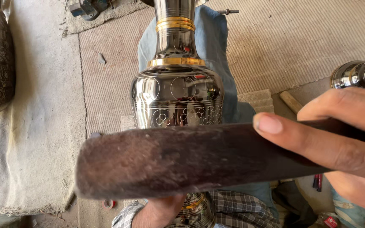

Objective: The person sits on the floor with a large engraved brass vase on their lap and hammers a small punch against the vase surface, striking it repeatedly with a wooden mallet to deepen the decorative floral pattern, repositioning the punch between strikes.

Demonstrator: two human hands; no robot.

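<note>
One woven mat, ribbed and beige, beside one rough grey cloth. One dark wooden mallet, thick, rounded, worn and dusty, held across the view close to the camera. One polished metal vase, lying along a blue-trousered leg, engraved with circles and flowers, ringed by two gold bands. Right hand wrapped shut around the mallet's handle, thumb along its top. Left hand, checked cuff, against the vase's lower end; finger spread hidden.
</note>
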